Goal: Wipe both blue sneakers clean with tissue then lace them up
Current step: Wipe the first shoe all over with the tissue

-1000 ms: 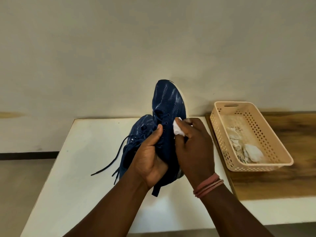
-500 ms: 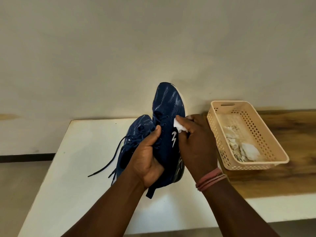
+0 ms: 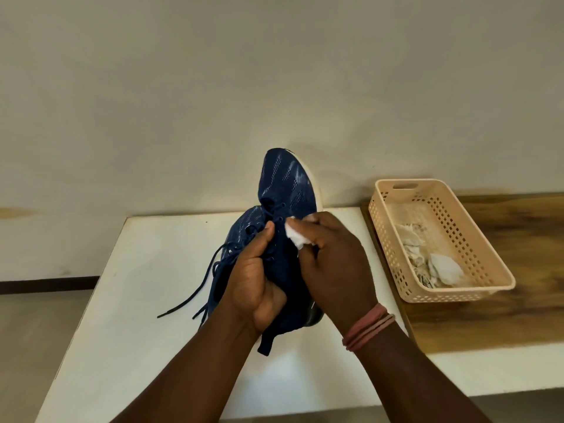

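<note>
Gripping a blue sneaker (image 3: 285,190) around its heel and collar, the left hand (image 3: 253,276) holds it toe-up above the white table (image 3: 134,300), its long axis running up and away from the person. The right hand (image 3: 332,257), its fingers curled, pinches a wad of white tissue (image 3: 295,236) against the shoe's side near the eyelets. The second sneaker (image 3: 241,233) lies on the table just behind and left, dark laces (image 3: 195,288) trailing loose. A perforated basket (image 3: 476,288) with used tissues sits to the right, nearer the wiping hand. Lacing appears not yet started.
</note>
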